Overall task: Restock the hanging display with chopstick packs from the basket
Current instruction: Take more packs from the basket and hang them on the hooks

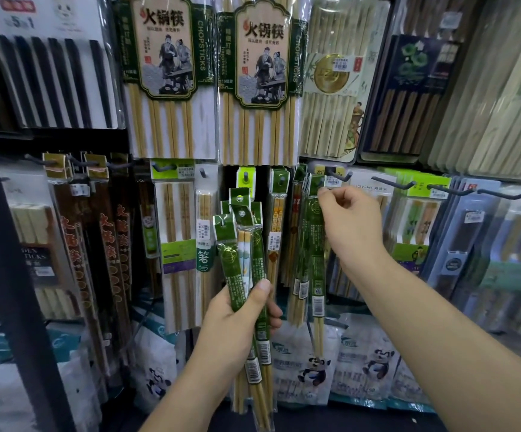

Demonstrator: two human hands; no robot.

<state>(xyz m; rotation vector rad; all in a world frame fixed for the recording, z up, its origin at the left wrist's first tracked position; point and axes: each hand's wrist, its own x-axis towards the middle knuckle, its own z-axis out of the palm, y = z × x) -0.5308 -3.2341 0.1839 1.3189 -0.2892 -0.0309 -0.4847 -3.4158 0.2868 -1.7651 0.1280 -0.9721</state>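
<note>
Here, near six o'clock in the view, the left hand (240, 319) grips a bunch of green chopstick packs (246, 244), thumb across their front and header cards fanned toward twelve. The right hand (351, 224), at two o'clock from the left and well apart from it, pinches the header of a single green pack (316, 263) just beside a dark hook (341, 177). Whether its hole is on the hook I cannot tell. The pack hangs straight down among similar ones. Big chopstick packs (262, 73) hang at twelve, and panda-printed bags (315, 369) sit at six.

Bare left hand (237, 316), bare right hand (354, 226), bare forearms (440, 322)
</note>
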